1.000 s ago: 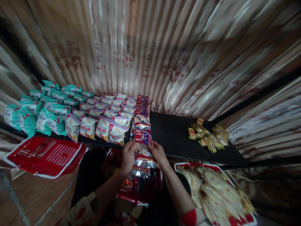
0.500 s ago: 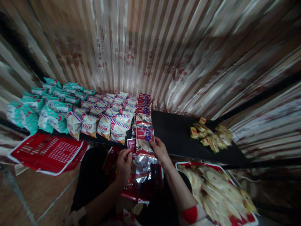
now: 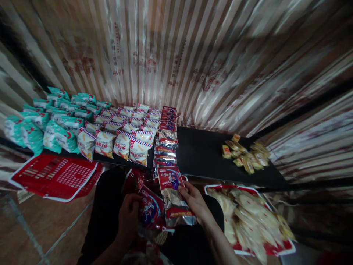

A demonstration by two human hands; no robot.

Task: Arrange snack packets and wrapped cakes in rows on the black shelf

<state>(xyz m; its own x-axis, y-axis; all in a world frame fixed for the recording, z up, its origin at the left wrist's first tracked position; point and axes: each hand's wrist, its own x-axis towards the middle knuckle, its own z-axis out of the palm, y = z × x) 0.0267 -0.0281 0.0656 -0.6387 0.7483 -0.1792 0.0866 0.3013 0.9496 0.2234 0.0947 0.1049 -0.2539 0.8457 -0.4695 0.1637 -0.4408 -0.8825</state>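
Clock positions are taken from the middle of the view. At 6, a red-topped packet (image 3: 173,194) is held by the right hand (image 3: 194,202), thumb pressed on its front, fingers tucked behind, grip closed; whether one or several are pinched cannot be told. Its top edge is tilted up toward the shelf front. Around 7, a second packet (image 3: 150,209) with a blue figure is seen slanted, its left edge touched by the left hand (image 3: 130,211); fingers are curled and dark, so a firm hold cannot be told. A row of red packets (image 3: 168,127) is lined up front to back near the centre on the black shelf (image 3: 198,147). White striped bags (image 3: 118,141) are stood just beside the row toward 9, with teal bags (image 3: 64,129) packed farther out at 9. Yellow packs (image 3: 249,162) are heaped loosely at 3 to 4. Below the shelf, a red basket (image 3: 64,176) is placed at 8, and pale clear-wrapped packs (image 3: 250,217) are piled in a white-rimmed basket (image 3: 289,247) between 4 and 5. A striped curtain (image 3: 176,55) is hung at 12.
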